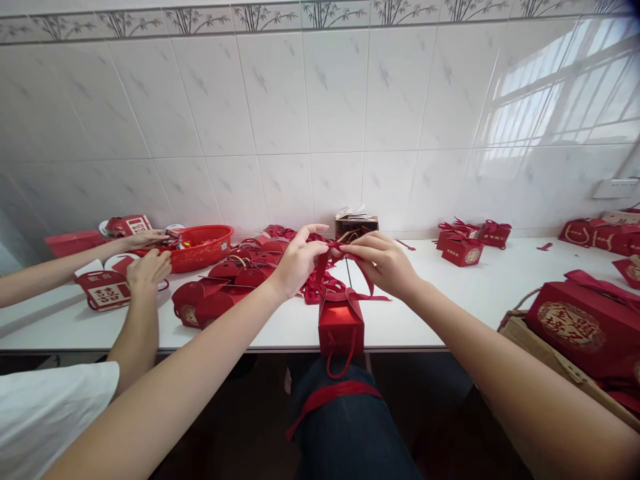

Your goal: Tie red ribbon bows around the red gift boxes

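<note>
Right, both hands are up on the red ribbon (336,252) above the small red box (341,327).
The left hand (300,259) and right hand (383,263) each have their grip pinched shut on the red ribbon, fingertips almost meeting. The small red box stands upright just below them at the near edge of the white bench (450,300), with ribbon trailing onto its top. Off left, a co-worker's hand (147,268) rests near a red basin (203,247).

Glossy red card box (341,327), satiny cloth ribbon (327,397), smooth white table (450,313), shiny plastic basin (203,248), glazed tile wall (320,113).
</note>
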The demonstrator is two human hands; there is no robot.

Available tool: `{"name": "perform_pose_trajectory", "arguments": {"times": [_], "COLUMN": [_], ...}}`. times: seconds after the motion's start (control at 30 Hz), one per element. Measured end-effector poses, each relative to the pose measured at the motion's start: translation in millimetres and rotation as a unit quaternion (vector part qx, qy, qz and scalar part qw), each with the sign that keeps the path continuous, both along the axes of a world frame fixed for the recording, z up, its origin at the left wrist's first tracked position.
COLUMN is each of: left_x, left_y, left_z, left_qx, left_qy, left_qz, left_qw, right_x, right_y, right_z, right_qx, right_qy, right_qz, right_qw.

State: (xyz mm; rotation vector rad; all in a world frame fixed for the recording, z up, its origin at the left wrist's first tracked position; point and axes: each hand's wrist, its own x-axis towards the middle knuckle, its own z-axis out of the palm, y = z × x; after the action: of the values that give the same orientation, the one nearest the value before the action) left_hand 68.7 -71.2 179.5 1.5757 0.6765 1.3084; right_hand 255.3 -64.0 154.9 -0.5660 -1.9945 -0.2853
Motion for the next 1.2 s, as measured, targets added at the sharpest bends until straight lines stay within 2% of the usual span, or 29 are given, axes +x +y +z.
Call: {"name": "perform_pose_trajectory", "arguments": {"times": [0.07,0.17,0.2,0.27,0.33,0.4,0.47,0.5,0.57,0.63,0.67,0.77,0.83,0.97,1.07,1.2], "left_x": [-1.2,-14.5,-23.4,-47.8,-77.2,-103.4,-118.1,-119.6,-111.3,-92.8,-82.1,-53.3,-40.9,-30.6,-28.0,-24.8], "left_y": [-4.2,-5.9,-4.7,-0.6,4.0,6.8,7.1,6.5,4.5,3.0,2.8,5.2,7.9,11.2,12.8,17.1], "left_z": [-2.1,-9.2,-14.1,-29.1,-50.4,-73.6,-92.3,-98.6,-104.6,-105.2,-105.0,-108.4,-114.7,-128.3,-134.9,-141.5], "left_qx": [0.115,0.268,0.291,0.292,0.253,0.204,0.184,0.186,0.208,0.225,0.216,0.098,0.031,0.013,0.001,-0.007], "left_qy": [0.097,0.218,0.243,0.312,0.424,0.541,0.573,0.579,0.576,0.547,0.515,0.359,0.282,0.25,0.236,0.216], "left_qz": [0.092,0.258,0.3,0.352,0.345,0.292,0.273,0.27,0.277,0.287,0.283,0.227,0.198,0.203,0.211,0.202], "left_qw": [0.984,0.902,0.875,0.833,0.798,0.762,0.751,0.747,0.74,0.753,0.779,0.9,0.938,0.947,0.949,0.955], "right_x": [-1.2,9.7,18.5,43.3,73.2,99.4,113.9,115.2,106.6,86.6,74.2,35.8,14.7,-8.2,-12.2,-13.8], "right_y": [-2.2,-6.4,-8.0,-11.4,-14.6,-16.9,-17.3,-16.7,-14.3,-11.4,-10.2,-7.7,-6.5,-3.4,-3.2,-8.1], "right_z": [-3.7,-14.2,-20.0,-35.8,-56.4,-78.2,-96.0,-102.2,-107.7,-105.4,-102.6,-94.1,-91.9,-94.3,-96.8,-98.2], "right_qx": [-0.018,-0.083,-0.114,-0.191,-0.289,-0.392,-0.462,-0.471,-0.438,-0.387,-0.377,-0.412,-0.445,-0.498,-0.529,-0.54], "right_qy": [0.064,0.182,0.206,0.213,0.165,0.083,0.005,-0.017,-0.023,0.002,0.014,0.037,0.046,0.043,0.049,0.076], "right_qz": [-0.019,-0.086,-0.113,-0.174,-0.236,-0.302,-0.308,-0.303,-0.308,-0.31,-0.29,-0.164,-0.1,-0.064,-0.066,-0.068], "right_qw": [0.998,0.976,0.965,0.942,0.913,0.865,0.832,0.828,0.844,0.868,0.879,0.896,0.889,0.864,0.845,0.836]}}
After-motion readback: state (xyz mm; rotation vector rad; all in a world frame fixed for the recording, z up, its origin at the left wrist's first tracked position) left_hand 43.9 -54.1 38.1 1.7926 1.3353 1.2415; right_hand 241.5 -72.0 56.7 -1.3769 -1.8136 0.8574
